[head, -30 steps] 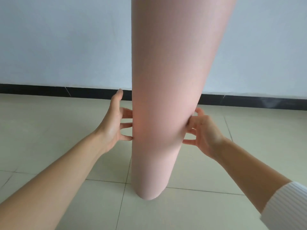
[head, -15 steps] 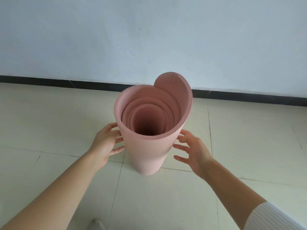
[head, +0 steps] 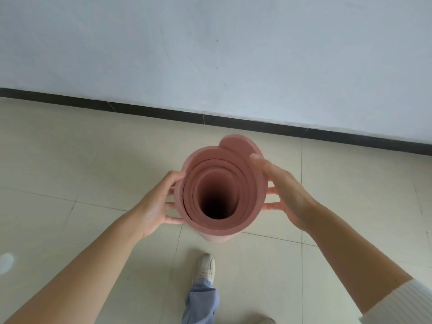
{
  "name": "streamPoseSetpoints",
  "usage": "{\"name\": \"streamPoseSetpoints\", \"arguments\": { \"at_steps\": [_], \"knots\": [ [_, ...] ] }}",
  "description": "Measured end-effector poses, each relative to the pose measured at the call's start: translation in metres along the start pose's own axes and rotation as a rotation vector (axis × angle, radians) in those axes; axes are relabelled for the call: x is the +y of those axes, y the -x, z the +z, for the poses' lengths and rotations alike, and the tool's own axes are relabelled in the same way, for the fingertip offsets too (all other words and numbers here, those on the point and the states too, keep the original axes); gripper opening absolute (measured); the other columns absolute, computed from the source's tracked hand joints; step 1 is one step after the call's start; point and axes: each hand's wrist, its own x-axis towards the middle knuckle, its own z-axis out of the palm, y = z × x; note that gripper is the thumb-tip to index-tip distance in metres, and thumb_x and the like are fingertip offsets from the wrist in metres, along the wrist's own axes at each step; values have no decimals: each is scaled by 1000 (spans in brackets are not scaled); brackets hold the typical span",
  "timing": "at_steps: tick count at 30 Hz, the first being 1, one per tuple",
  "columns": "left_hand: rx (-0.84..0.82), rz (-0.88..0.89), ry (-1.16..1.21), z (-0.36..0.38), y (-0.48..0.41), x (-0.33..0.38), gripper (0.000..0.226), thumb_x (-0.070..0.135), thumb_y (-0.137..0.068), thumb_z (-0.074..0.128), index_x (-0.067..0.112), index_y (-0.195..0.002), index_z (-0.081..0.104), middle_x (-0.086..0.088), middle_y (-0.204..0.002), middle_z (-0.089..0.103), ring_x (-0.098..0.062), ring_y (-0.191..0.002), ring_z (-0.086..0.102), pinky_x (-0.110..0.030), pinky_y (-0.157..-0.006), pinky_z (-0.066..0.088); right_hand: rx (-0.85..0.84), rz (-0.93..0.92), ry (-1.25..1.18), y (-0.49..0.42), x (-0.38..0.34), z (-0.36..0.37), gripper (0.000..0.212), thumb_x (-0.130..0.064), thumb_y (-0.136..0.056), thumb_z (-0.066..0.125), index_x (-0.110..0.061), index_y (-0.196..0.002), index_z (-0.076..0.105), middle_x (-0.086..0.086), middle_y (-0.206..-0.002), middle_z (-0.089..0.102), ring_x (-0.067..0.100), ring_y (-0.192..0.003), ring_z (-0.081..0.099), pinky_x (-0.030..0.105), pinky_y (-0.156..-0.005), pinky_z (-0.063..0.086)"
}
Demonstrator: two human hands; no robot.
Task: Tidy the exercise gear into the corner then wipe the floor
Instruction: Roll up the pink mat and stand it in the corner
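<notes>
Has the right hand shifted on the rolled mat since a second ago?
Yes. The right hand has climbed the pink yoga mat, which stands at the same tile seam: from its side midway up to the top rim, where the thumb rests.
</notes>
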Motion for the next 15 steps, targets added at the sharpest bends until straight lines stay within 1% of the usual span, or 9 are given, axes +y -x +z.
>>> {"name": "streamPoseSetpoints", "arguments": {
  "at_steps": [1, 3, 6, 8, 10, 13, 15],
  "knots": [
    [21, 8, -9, 1, 0, 1, 52, 63, -68, 52, 32, -107, 68, 2, -117, 65, -22, -105, 64, -49, -81, 53, 25, 5, 11, -1, -1, 2, 61, -74, -73, 57, -34, -119, 57, -10, -106, 68, 14, -100, 65, 46, -89, 53],
    [27, 18, -3, 4, -2, 3, 40, 55, -71, 50, 32, -98, 70, 3, -108, 66, -22, -98, 66, -46, -78, 54, 58, 17, 11, -5, 1, 7, 52, -62, -77, 65, -38, -121, 52, -11, -98, 70, 11, -93, 68, 45, -87, 54],
    [10, 6, 10, 7, -10, -2, 30, 45, -79, 45, 39, -99, 67, 5, -100, 66, -23, -95, 64, -51, -83, 53, 45, 59, -5, -14, 16, 14, 48, -52, -77, 70, -42, -121, 53, -9, -94, 72, 11, -88, 70, 45, -86, 56],
    [14, -3, 4, 9, -17, -8, 30, 41, -78, 45, 43, -102, 64, 7, -97, 65, -22, -96, 61, -53, -87, 52, 57, 78, -21, -21, 28, 19, 51, -49, -76, 72, -41, -123, 53, -8, -95, 72, 9, -86, 70, 41, -84, 57],
    [24, -11, -2, 9, -23, -13, 35, 41, -74, 47, 44, -106, 62, 6, -101, 63, -22, -97, 59, -53, -88, 51, 91, 81, -27, -28, 40, 22, 55, -51, -72, 74, -43, -123, 53, -9, -100, 70, 9, -89, 69, 38, -83, 57],
    [22, -12, -13, 9, -32, -17, 38, 41, -74, 45, 45, -109, 61, 6, -104, 61, -20, -99, 58, -50, -85, 52, 125, 77, -25, -37, 50, 25, 53, -51, -71, 75, -46, -119, 54, -11, -105, 68, 6, -94, 66, 34, -83, 56],
    [30, -20, -3, 9, -36, -19, 36, 40, -76, 44, 45, -107, 61, 8, -102, 62, -18, -98, 57, -46, -81, 52, 144, 73, -9, -41, 55, 28, 52, -51, -71, 75, -46, -119, 54, -12, -106, 67, 4, -98, 63, 31, -83, 54]
  ]
}}
